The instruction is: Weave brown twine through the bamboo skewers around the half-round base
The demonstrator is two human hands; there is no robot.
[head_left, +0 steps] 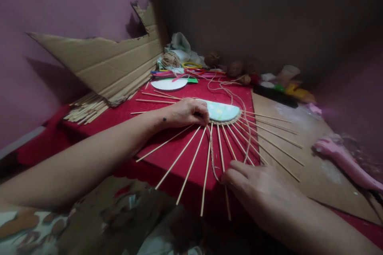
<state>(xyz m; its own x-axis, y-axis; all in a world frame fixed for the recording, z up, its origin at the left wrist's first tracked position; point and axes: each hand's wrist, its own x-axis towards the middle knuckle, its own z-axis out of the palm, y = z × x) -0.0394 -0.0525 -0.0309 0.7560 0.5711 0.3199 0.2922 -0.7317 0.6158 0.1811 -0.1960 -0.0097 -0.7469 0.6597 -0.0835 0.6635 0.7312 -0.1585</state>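
Home craft corner, not a workshop: low table under red cloth [167, 155], pink walls [60, 4], torn cardboard [113, 65] left, twine balls [170, 59] and coloured craft bits [191, 72] piled far, glue gun [347, 163] right.

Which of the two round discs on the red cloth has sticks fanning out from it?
The pale blue-green disc under the left hand, ringed with twine. The plain white disc farther back lies bare, without sticks.

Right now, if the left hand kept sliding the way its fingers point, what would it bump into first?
The left hand points right, so it would likely first meet the pale round disc right at its fingertips; they may already touch it.
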